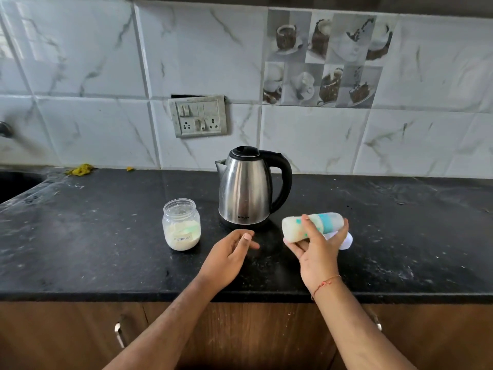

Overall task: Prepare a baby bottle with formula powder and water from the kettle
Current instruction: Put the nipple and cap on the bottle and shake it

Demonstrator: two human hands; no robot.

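Right hand (318, 252) nearest: fingers (306, 224) wrapped round baby bottle (310, 227), held sideways above black table (106, 236), milky inside, blurred, teal band mid-body. White cap-like piece (346, 241) just behind that hand, partly hidden. Left hand (229, 252) empty, fingers loosely curled, low over table; contact unclear. Steel kettle (246, 188) upright just behind both hands, lid shut, handle to right. Lidless formula jar (181, 224) left of kettle, part-filled with powder.

Our right hand (318, 247), right of centre in the frame, is clasped around something, thumb on top. Our left hand (229, 253), centre frame, hovers loosely curled, empty.
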